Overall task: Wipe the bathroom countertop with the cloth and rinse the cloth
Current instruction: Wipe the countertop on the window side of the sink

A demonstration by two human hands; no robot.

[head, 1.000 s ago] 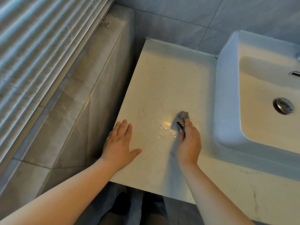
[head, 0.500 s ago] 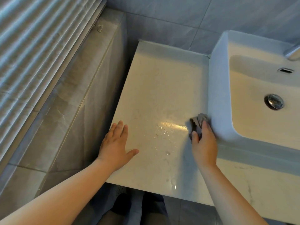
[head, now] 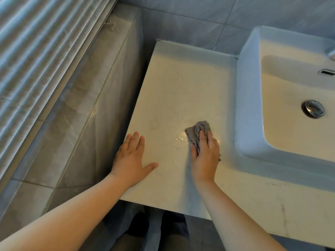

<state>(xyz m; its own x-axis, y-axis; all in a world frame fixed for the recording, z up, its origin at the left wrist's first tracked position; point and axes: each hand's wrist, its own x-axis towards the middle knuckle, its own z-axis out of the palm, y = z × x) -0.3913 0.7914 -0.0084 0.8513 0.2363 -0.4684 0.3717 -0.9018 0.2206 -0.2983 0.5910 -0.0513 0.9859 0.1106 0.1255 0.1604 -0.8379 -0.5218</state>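
The grey cloth (head: 198, 129) lies bunched on the pale bench (head: 181, 78), toward its front edge and near the outer wall of the white basin (head: 248, 105) without touching it. The right hand (head: 205, 156) holds the cloth down, fingers laid over the folds and the thumb gathering a ridge of fabric against the first finger. The left hand (head: 132, 160) rests flat and released on the bench by its left edge, fingers spread, grasping nothing, apparently as a brace. A small wet patch (head: 179, 142) glints between the two hands. The cloth looks thin, soft and limp, probably damp, so it should weigh little, crumple rather than keep any shape, and drag slightly on the smooth stone. Pressed from above under a broad palm it should glide. For carrying it to the basin, a full gather of the bunch in the fist seems safer than a corner pinch, which would let it trail and drip.
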